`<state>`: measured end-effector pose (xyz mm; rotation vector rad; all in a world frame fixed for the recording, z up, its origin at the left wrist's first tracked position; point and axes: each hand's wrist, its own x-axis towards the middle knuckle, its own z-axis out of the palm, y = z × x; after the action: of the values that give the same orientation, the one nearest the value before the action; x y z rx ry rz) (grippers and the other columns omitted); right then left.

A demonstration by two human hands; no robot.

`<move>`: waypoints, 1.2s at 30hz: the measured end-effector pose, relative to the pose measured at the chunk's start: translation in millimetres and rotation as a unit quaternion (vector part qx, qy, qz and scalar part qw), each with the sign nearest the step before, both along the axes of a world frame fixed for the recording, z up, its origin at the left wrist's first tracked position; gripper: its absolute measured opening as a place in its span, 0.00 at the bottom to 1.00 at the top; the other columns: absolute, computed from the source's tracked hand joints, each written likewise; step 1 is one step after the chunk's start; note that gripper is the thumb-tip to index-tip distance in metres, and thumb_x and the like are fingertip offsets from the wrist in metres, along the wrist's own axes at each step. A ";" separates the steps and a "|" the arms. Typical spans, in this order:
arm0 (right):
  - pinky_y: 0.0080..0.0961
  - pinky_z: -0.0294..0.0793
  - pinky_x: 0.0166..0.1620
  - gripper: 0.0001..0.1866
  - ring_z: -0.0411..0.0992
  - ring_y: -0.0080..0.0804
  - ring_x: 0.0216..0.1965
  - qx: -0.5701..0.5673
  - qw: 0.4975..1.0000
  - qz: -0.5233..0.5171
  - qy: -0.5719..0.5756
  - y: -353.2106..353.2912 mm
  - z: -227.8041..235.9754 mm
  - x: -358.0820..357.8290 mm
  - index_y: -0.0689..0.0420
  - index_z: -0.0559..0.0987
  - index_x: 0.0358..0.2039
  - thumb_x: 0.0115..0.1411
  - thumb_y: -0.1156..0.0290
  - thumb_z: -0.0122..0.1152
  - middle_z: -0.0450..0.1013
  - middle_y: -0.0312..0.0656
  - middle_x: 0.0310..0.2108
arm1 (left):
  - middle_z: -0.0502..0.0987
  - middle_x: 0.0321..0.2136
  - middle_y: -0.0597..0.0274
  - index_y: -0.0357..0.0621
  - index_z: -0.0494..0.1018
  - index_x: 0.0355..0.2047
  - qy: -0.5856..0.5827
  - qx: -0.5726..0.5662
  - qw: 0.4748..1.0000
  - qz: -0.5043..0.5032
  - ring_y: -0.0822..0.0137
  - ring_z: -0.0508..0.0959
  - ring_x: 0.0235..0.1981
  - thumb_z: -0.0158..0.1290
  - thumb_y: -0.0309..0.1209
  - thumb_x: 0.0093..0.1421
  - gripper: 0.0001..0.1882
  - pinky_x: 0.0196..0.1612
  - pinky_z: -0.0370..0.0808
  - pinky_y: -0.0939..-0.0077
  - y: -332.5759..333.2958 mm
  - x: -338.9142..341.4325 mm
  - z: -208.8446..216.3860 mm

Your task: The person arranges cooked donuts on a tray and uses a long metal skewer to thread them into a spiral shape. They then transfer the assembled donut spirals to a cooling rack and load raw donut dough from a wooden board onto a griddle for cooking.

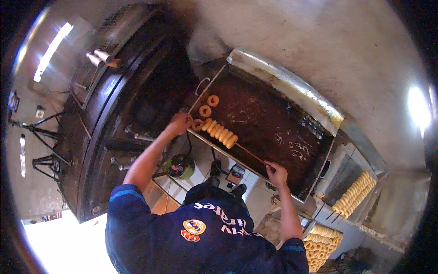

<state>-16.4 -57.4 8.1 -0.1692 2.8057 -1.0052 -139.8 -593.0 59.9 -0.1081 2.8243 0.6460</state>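
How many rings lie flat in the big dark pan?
3, at the left end of the pan: top ring, middle ring just below, and bottom ring beside the left hand, which may hide more.

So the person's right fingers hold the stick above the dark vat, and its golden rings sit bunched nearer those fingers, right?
Not quite: in the head view, the golden rings sit bunched nearer the left fingers. The right fingers do hold the stick above the dark vat.
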 end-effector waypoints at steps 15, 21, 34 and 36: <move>0.42 0.82 0.45 0.15 0.83 0.45 0.41 0.032 0.996 0.050 -0.062 20.2 14.3 -1.2 0.38 0.86 0.53 0.67 0.61 0.61 0.84 0.43 0.41 | 0.85 0.40 0.42 0.49 0.85 0.41 -0.021 -0.151 0.988 -0.016 0.39 0.84 0.44 0.54 0.37 0.62 0.13 0.49 0.80 0.45 -58.7 -21.8 -68.4; 0.41 0.82 0.49 0.15 0.82 0.45 0.48 -0.018 0.998 0.020 -0.062 23.2 -23.2 7.6 0.36 0.85 0.54 0.69 0.57 0.60 0.84 0.41 0.49 | 0.85 0.38 0.49 0.50 0.85 0.38 0.024 -0.007 1.000 0.000 0.43 0.85 0.42 0.57 0.44 0.60 0.15 0.46 0.81 0.51 -19.5 -22.1 -34.4; 0.38 0.82 0.42 0.14 0.83 0.43 0.38 0.075 0.997 -0.022 -0.022 -2.4 11.7 -1.4 0.41 0.87 0.50 0.67 0.62 0.61 0.85 0.41 0.43 | 0.84 0.39 0.40 0.40 0.84 0.39 0.037 -0.150 0.988 -0.024 0.37 0.84 0.40 0.54 0.42 0.66 0.17 0.46 0.82 0.44 -1.6 -79.7 -41.9; 0.36 0.82 0.43 0.14 0.84 0.42 0.39 0.027 0.999 -0.024 -0.033 -5.2 2.6 -5.1 0.41 0.87 0.51 0.66 0.63 0.62 0.85 0.41 0.45 | 0.84 0.36 0.40 0.41 0.84 0.37 0.099 -0.090 0.990 -0.031 0.40 0.85 0.39 0.54 0.37 0.63 0.15 0.45 0.81 0.47 -24.8 -81.6 -47.7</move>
<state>-21.5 -62.5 10.8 -0.0618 2.7856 -0.9269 -221.4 -617.8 12.2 0.0149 3.0602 0.4067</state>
